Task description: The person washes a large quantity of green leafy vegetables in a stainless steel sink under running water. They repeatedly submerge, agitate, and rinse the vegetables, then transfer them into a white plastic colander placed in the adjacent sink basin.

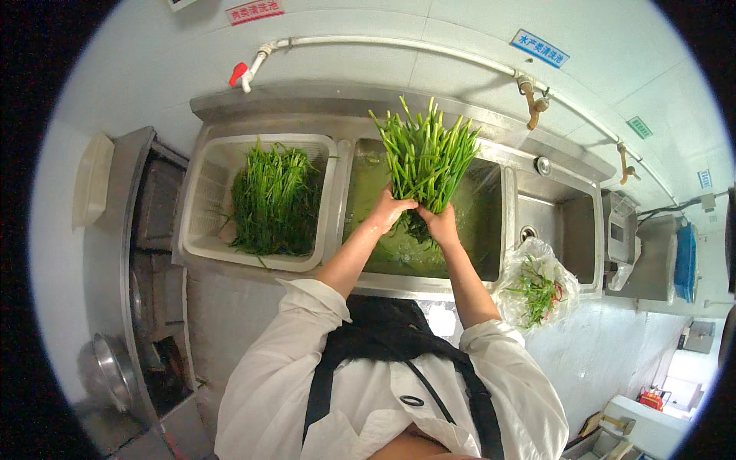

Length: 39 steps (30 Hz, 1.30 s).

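A thick bunch of long green stalks point(429, 157), perhaps garlic chives, is gripped between my two hands above the middle basin. Its cut ends fan out away from me, while the darker leafy part hangs below my hands. My left hand point(389, 211) wraps the bunch from the left side, and my right hand point(440, 224) closes round it from the right. Under them, greenish water with bits of leaf fills the middle sink basin point(504, 230). To the left, a white plastic basket point(205, 239) holds a heap of the same greens point(274, 201).
A plastic bag of trimmings point(537, 287) sits at the right basin's near edge. The right steel basin point(571, 222) has a drain. A red-handled tap point(241, 75) and brass taps point(533, 103) hang from the wall pipe. Steel shelving point(126, 222) stands at the left.
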### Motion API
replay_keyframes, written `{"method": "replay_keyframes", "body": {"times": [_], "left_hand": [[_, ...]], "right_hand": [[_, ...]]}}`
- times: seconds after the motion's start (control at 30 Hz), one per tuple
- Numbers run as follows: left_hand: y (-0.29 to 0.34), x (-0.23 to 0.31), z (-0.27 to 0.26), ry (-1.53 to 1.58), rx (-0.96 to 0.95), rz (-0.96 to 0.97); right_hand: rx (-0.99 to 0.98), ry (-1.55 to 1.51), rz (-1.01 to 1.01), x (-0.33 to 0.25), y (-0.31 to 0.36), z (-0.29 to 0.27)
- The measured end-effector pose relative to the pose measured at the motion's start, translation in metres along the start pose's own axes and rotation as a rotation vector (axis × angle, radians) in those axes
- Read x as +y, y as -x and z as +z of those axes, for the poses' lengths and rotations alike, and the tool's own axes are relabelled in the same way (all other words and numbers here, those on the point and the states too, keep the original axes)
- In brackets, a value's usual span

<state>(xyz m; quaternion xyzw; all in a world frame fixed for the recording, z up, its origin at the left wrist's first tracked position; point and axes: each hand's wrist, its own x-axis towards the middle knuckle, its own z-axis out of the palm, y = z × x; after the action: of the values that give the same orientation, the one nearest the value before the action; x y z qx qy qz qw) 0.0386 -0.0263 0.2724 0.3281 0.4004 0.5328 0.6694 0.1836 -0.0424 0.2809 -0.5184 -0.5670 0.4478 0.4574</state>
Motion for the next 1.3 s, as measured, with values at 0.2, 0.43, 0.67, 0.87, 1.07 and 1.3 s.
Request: {"method": "replay_keyframes", "body": {"times": [0.2,0.43,0.67,0.87,1.07,1.3], "left_hand": [[0.012,0.024,-0.01,-0.021,-0.026,0.025],[0.028,0.08,-0.021,-0.12,0.024,0.029],[0.035,0.14,-0.06,-0.131,0.067,0.165],[0.066,0.239,-0.086,-0.266,0.115,0.272],[0.041,0.267,-0.257,-0.404,0.447,0.125],[0.071,0.17,-0.459,-1.089,0.793,-0.5]], "right_hand": [[-0.015,0.018,-0.01,-0.016,0.0,0.014],[-0.04,0.108,-0.014,-0.052,-0.014,0.038],[-0.143,-0.125,-0.041,-0.107,-0.031,0.096],[-0.197,-0.325,-0.077,-0.162,-0.05,0.173],[-0.354,-0.126,0.006,-0.177,-0.049,0.276],[-0.564,0.539,0.151,-0.001,-0.059,0.255]]}}
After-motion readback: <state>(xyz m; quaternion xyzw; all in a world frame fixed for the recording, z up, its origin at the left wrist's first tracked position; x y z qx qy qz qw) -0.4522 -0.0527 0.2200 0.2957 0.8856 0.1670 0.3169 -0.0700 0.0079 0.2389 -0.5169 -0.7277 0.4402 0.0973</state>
